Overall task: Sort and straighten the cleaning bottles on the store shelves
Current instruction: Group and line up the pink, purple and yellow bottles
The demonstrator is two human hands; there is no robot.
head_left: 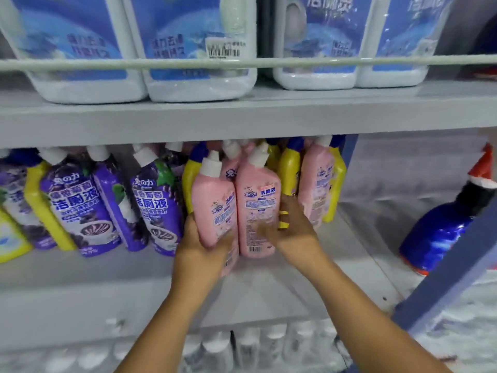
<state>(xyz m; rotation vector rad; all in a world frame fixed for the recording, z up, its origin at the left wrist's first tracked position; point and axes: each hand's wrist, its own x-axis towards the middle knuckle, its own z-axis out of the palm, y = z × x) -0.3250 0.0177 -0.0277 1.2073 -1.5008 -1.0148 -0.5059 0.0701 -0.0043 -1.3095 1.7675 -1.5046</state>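
Two pink bottles with white caps stand side by side at the middle of the grey shelf (80, 267). My left hand (200, 242) grips the lower part of the left pink bottle (212, 200). My right hand (291, 230) wraps the right side of the right pink bottle (259, 203). Behind them stand more pink bottles (317, 184) and yellow bottles (289, 168) with blue caps. Purple bottles (78, 208) lean to the left of my hands.
Large white jugs with blue labels (193, 49) fill the upper shelf behind a rail. A blue bottle with a red cap (446, 224) leans at the far right near a blue upright post (443, 281). White caps (242, 345) show on the shelf below.
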